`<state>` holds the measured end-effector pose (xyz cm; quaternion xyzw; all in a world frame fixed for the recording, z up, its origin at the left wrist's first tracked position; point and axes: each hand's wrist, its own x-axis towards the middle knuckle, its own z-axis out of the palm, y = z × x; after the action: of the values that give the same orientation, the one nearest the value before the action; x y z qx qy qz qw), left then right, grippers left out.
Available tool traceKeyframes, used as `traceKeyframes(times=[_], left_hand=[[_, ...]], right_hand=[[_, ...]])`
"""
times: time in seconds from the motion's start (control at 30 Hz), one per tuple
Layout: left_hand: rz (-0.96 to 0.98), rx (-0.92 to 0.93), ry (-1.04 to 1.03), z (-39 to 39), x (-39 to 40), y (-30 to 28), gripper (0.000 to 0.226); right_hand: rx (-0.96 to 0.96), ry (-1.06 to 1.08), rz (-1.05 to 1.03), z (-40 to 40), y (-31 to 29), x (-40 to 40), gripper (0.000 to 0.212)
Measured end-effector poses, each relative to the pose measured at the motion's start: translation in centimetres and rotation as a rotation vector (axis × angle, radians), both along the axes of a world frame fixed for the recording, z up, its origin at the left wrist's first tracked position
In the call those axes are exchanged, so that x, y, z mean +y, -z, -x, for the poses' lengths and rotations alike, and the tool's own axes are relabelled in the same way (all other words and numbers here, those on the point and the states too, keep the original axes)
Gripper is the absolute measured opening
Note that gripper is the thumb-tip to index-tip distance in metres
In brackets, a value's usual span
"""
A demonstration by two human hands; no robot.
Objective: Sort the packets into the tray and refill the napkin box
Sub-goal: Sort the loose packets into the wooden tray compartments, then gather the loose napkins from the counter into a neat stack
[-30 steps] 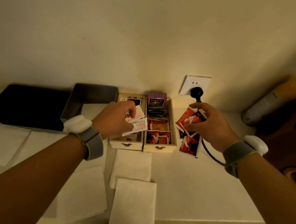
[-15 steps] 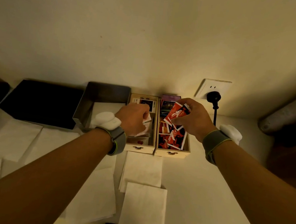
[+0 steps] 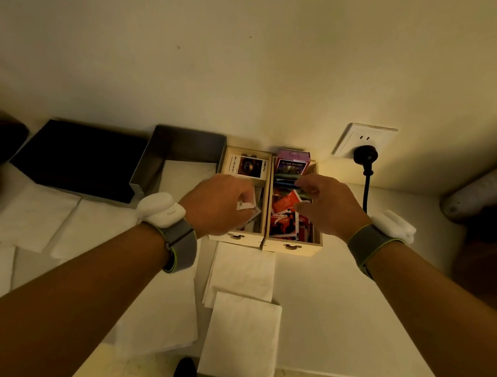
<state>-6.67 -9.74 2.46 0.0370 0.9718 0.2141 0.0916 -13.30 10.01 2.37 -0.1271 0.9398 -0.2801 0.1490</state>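
My left hand [image 3: 218, 205] pinches pale packets [image 3: 247, 205] low in the left compartment of the wooden tray [image 3: 293, 248], while my right hand [image 3: 328, 207] hovers over the right compartment, fingers curled near the red packets [image 3: 284, 219]; I cannot tell whether that grip holds one. To do this well I should lay each kind flat in its own compartment, keeping red apart from pale, before letting go. The metal napkin box [image 3: 184, 144] beside the tray holds some white napkins, and loose napkins [image 3: 239, 338] wait on the counter [image 3: 349, 321].
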Motion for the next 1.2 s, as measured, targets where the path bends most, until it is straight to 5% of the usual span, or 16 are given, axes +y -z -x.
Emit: traceKeyframes(times=[0.43, 0.67, 1.2], left_hand=[[0.000, -0.194, 0.006, -7.3, 1.6, 2.9, 0.036], [0.014, -0.320, 0.015, -10.1, 2.3, 5.8, 0.054], [0.141, -0.264, 0.138, -11.1, 3.2, 7.3, 0.031]], right_hand=[[0.029, -0.080, -0.018, -6.4, 1.0, 0.6, 0.037], [-0.130, -0.145, -0.114, -9.8, 3.7, 1.7, 0.033], [-0.333, -0.235, -0.322, -13.1, 7.7, 1.7, 0.028]])
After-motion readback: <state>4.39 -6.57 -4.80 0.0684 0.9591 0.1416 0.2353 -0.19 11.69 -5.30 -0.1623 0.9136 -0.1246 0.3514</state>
